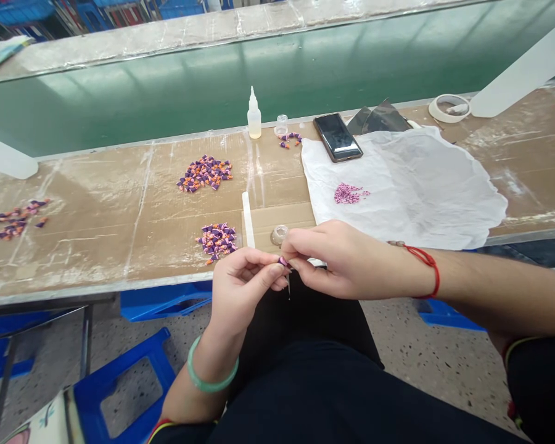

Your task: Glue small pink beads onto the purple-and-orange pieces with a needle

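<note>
My left hand (245, 277) pinches a small purple-and-pink piece (283, 261) between thumb and forefinger, just over the table's near edge. Against the same piece press the closed fingertips of my right hand (324, 256); what they grip is hidden. A thin pointed tool (288, 287) sticks down below the fingertips, and I cannot tell which hand has it. Directly beyond the hands stands a small round clear container (280, 234). To its left lie a white flat stick (248, 219) and a pile of small purple, pink and orange pieces (217, 239).
Farther back are another pile of pieces (206, 172), a dropper bottle (254, 117) and a small clear cup (282, 124). On the right, a white sheet (411, 185) bears pink bits (349, 193) and a phone (337, 137). A tape roll (449, 108) lies behind.
</note>
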Demonstrator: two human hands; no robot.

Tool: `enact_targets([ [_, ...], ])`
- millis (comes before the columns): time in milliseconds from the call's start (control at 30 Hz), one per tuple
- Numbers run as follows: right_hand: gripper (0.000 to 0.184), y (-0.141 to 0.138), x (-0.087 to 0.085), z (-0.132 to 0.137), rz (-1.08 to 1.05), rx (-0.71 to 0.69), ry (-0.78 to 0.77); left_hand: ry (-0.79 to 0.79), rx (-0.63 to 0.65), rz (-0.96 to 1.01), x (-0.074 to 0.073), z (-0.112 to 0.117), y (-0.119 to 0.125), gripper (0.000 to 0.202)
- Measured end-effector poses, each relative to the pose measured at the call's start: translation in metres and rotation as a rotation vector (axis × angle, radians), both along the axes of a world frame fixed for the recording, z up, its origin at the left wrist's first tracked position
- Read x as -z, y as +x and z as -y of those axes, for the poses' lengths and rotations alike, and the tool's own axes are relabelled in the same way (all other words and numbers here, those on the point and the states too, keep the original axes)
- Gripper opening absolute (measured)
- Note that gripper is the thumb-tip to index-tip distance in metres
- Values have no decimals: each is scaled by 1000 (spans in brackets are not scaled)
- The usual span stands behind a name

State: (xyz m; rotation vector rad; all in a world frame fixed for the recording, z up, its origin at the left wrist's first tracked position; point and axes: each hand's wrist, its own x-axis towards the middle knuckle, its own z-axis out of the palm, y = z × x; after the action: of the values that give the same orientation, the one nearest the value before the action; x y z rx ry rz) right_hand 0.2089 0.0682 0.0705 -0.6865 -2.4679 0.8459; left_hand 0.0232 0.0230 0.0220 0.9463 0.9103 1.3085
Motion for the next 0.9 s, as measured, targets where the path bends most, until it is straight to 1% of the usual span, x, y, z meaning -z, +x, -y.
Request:
enact_targets([
  [200, 14, 1, 9, 0, 1, 35, 3, 8, -11, -9, 5, 0, 3, 19],
  [267, 14, 3, 9, 1, 0, 39, -11, 60, -24, -75, 5, 2, 3, 15],
  [300, 14, 4, 8, 2, -3, 39, -22, 109, -44, -144, 5, 3, 3, 11],
  [367, 11, 10, 3, 3, -28, 50, -39, 288, -143, -372, 4, 5, 2, 7],
  [467, 11, 20, -3, 6, -102, 120, -26, 700, -325, -748, 3, 6, -1, 21],
  [533, 11, 25, -5, 6, -125, 162, 11, 928, -377, -870, 3, 5, -4, 27],
  [600, 12, 28, -5, 6, -122, 182, 46, 1035, -384, -912, 3, 4, -5, 29],
  [700, 13, 30, -1, 5, -111, 174, 62, 1074, -382, -939, 1, 3, -4, 28],
  [767, 14, 31, 3, 4, -110, 166, 70, 1057, -369, -949, 0, 0, -4, 26],
  [833, 14, 34, 7, 2, -108, 175, 79, 984, -352, -1000, 1, -5, -8, 21],
  [900, 13, 39, 13, -1, -100, 203, 77, 876, -325, -1122, 6, -12, -19, 13],
])
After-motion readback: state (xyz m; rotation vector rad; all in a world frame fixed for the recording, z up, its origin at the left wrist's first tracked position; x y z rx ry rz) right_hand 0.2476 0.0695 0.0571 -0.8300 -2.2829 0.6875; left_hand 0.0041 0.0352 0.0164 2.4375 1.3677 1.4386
